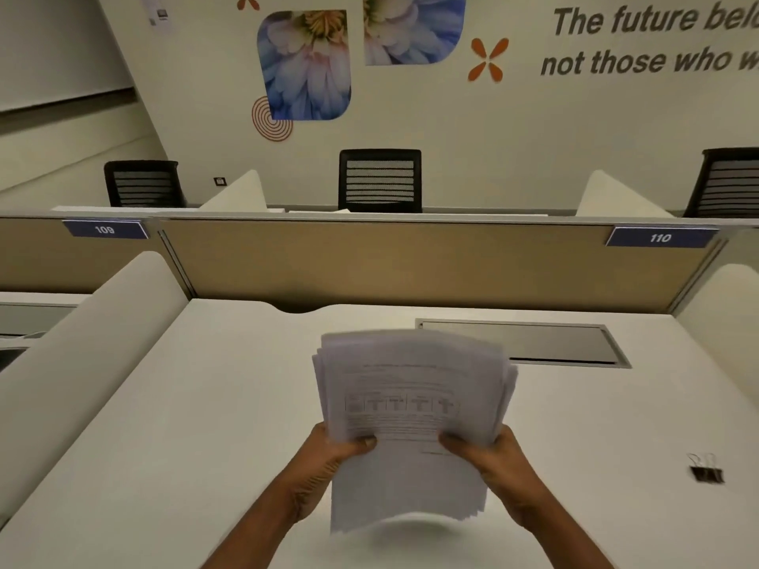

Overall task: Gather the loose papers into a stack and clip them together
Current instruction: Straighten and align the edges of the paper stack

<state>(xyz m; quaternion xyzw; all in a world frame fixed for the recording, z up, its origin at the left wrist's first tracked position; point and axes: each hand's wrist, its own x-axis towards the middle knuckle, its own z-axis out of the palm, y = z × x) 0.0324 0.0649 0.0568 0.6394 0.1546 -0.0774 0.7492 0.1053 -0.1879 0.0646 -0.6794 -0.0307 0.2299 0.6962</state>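
A stack of white printed papers [412,408] is held upright above the white desk [197,425], its edges uneven and fanned at the top and bottom. My left hand [332,457] grips the stack's left side, thumb on the front sheet. My right hand [493,457] grips the right side the same way. The lower edge of the stack hovers just above the desk, blurred. A black binder clip [707,470] with silver handles lies on the desk to the right, apart from both hands.
A grey cable hatch [521,342] is set into the desk behind the papers. A tan partition [410,260] closes the back, with rounded white dividers [94,342] at the sides. Black chairs [380,180] stand beyond it.
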